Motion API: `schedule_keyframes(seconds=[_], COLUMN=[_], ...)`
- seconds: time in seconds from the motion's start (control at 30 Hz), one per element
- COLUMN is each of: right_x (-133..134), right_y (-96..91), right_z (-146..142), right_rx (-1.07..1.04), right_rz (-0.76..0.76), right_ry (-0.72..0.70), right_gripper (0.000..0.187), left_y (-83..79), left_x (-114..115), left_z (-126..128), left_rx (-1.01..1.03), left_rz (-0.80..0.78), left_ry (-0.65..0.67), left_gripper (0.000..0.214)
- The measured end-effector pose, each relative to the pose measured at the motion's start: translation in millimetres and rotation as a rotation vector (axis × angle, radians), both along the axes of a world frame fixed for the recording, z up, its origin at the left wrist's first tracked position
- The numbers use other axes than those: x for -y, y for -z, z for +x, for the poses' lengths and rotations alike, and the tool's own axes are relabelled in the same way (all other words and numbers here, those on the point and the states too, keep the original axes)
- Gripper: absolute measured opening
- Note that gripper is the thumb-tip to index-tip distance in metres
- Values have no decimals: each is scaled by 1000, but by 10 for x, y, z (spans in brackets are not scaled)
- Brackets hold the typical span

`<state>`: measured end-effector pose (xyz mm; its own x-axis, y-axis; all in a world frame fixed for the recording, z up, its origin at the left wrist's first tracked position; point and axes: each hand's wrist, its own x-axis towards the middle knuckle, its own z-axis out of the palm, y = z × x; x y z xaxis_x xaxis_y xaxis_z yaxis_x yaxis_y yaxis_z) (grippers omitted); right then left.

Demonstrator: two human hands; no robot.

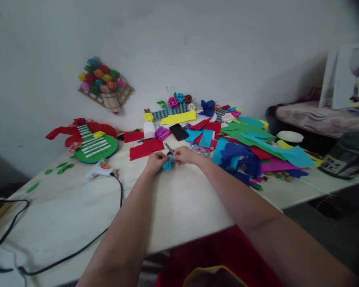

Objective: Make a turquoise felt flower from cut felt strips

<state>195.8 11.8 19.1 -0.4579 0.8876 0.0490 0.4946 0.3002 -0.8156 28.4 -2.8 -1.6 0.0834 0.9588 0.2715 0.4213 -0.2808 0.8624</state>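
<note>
My left hand and my right hand meet over the middle of the table, fingers pinched together. Between them is a small gathered piece of light blue crepe paper, its loose end fanning downward. The fingers of both hands close on its upper part; its exact shape there is too small to make out. Just behind the hands, scissors show their blades pointing away, the handles partly hidden by my fingers. Red crepe paper lies beyond my left hand, and a dark phone rests farther back.
A white glue gun with a black cord lies at left, near a green and red paper guitar. Coloured paper sheets pile up at right, beside a large glass jar. Paper flowers stand along the wall.
</note>
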Motion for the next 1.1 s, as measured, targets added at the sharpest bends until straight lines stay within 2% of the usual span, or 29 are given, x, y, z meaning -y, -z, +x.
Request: schedule_keyframes(seconds=[0.1, 0.2, 0.4, 0.57, 0.73, 0.83, 0.97, 1.1], right_x=[2, 7, -20, -7, 17, -1, -18, 42], right_y=[-22, -32, -7, -3, -7, 2, 9, 7], right_z=[10, 35, 98, 61, 30, 34, 26, -38], right_rx=[9, -23, -311, -554, -571, -557, -632, -772], right_rz=[-49, -71, -163, -299, -413, -388, -262, -306], right_ry=[19, -2, -85, -79, -167, -177, -113, -207], right_gripper=[22, 28, 19, 12, 14, 17, 8, 16], left_y=[6, 3, 23, 43, 47, 65, 78, 69], left_x=[-20, -22, -57, -108, -124, -135, -151, -165], left_z=[-21, -36, -69, -74, -68, -72, -67, -26], left_rx=[51, 17, -118, -155, -159, -163, -145, -129], left_rz=[26, 25, 54, 67, 79, 67, 61, 54], left_ry=[-39, -44, -17, -88, -111, -157, -185, -207], left_gripper=[29, 35, 43, 37, 35, 36, 38, 34])
